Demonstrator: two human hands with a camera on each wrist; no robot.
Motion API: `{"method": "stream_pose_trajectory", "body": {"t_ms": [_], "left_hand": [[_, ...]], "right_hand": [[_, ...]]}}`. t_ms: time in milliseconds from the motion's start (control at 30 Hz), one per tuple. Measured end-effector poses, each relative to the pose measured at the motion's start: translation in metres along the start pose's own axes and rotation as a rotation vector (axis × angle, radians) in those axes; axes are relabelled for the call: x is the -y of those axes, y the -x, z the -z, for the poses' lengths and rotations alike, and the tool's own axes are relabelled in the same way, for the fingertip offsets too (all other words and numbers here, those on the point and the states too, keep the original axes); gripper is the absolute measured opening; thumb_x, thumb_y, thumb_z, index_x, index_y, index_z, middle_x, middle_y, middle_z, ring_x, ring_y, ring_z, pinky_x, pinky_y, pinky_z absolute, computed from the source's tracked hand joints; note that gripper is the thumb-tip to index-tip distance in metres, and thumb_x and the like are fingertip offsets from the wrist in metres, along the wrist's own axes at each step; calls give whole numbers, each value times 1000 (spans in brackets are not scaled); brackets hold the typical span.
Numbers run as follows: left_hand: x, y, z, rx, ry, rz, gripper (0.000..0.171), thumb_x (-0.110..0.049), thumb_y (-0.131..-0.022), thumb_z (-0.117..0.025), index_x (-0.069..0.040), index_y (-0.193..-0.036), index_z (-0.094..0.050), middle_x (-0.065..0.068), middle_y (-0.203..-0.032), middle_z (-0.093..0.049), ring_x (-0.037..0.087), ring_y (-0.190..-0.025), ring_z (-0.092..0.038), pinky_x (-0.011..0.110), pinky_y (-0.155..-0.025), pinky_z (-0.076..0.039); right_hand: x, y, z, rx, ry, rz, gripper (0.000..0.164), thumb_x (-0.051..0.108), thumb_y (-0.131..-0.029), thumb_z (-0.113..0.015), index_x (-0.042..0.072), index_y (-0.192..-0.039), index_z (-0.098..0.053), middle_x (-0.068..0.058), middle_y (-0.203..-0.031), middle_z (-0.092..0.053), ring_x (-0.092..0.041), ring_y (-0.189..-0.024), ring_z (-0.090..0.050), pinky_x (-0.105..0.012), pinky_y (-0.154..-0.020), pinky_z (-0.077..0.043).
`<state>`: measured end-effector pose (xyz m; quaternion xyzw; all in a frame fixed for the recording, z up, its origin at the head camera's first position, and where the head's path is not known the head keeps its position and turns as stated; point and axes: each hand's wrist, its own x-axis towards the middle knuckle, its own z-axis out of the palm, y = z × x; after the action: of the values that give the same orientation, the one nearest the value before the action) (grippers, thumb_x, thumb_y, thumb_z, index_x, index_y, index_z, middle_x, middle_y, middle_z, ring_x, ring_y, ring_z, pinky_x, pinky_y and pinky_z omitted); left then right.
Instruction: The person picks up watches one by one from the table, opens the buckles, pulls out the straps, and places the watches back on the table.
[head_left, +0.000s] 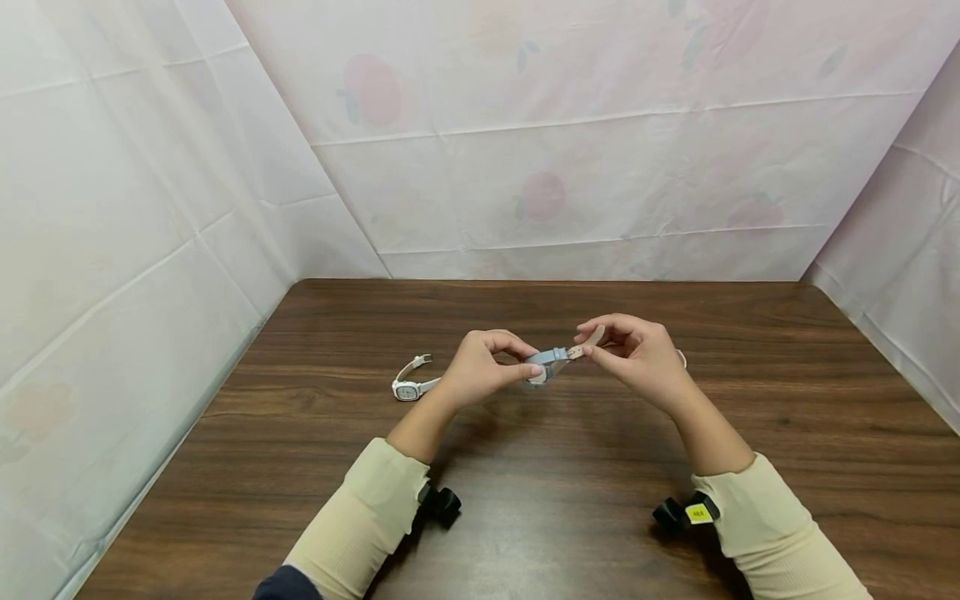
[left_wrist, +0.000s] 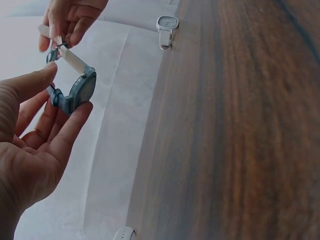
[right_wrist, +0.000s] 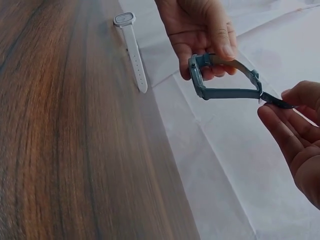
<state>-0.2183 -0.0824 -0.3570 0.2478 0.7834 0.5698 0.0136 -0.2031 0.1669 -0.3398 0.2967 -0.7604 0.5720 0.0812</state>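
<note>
A light blue wristwatch (head_left: pixel 550 356) is held up above the table between both hands. My left hand (head_left: pixel 483 362) grips it by the case, thumb on one side and fingers on the other. With thumb and fingers, my right hand (head_left: pixel 637 354) pinches the free end of the strap, whose pale underside shows in the head view. Seen from the right wrist, the strap (right_wrist: pixel 227 93) makes a loop, its tail (right_wrist: pixel 275 101) passing out at the buckle (right_wrist: pixel 256 77). How far the strap is fastened, I cannot tell.
A white wristwatch (head_left: pixel 407 390) lies on the brown wooden table (head_left: pixel 300 467) left of my left hand. Another white watch (left_wrist: pixel 167 22) lies at the right, mostly hidden behind my right hand in the head view. Pale curtains (head_left: pixel 480 167) hang behind and beside the table.
</note>
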Motion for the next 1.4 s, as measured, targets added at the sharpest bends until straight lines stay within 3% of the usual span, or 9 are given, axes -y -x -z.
{"method": "stream_pose_trajectory", "body": {"t_ms": [300,400,533,700,900,1100,1400], "left_hand": [[0,0,-1,29,-57,1,16,-9,-79,-82,-5,-93,-76,1,-88,-70,15,-84,-64,33,-73,-55],[-1,0,-2,50,-74,13,15,-10,-80,-82,-6,-93,-75,1,-87,-71,16,-83,-65,31,-71,-55],[-3,1,-3,81,-85,16,15,-10,-81,-81,-5,-93,-75,1,-86,-71,16,-83,-64,28,-71,-56],[-2,0,-4,105,-77,-7,20,-8,-79,-82,-3,-97,-74,3,-88,-70,14,-84,-64,33,-76,-57],[-3,1,-3,67,-16,-54,25,-7,-78,-82,-1,-100,-72,10,-94,-70,19,-88,-65,33,-77,-57],[-8,2,-5,32,56,-88,13,-6,-84,-77,0,-94,-73,8,-91,-70,18,-85,-65,38,-76,-57],[-14,3,-9,38,30,-138,5,-5,-86,-74,0,-88,-73,6,-86,-69,12,-79,-63,33,-69,-57]], "right_hand": [[4,1,2,17,-110,-53,17,-1,-90,-67,-5,-106,-65,-15,-105,-68,-26,-83,-69,-30,-72,-58],[5,1,3,24,-156,-70,18,0,-91,-67,-6,-107,-64,-18,-106,-67,-30,-84,-68,-31,-73,-58],[6,1,2,33,-201,-96,20,2,-91,-67,-6,-109,-64,-20,-107,-65,-29,-84,-67,-32,-76,-58],[8,1,0,45,-245,-101,20,1,-92,-66,-7,-110,-63,-16,-105,-65,-24,-84,-67,-33,-76,-58],[9,0,-4,58,-287,-85,20,-2,-91,-65,-10,-110,-61,-17,-105,-65,-22,-84,-68,-35,-77,-58],[9,1,-8,70,-290,-101,19,-1,-92,-65,-9,-109,-61,-14,-104,-65,-25,-85,-68,-38,-78,-58],[10,2,-14,88,-269,-89,18,-2,-92,-64,-10,-109,-61,-15,-103,-66,-34,-88,-68,-39,-80,-57]]}}
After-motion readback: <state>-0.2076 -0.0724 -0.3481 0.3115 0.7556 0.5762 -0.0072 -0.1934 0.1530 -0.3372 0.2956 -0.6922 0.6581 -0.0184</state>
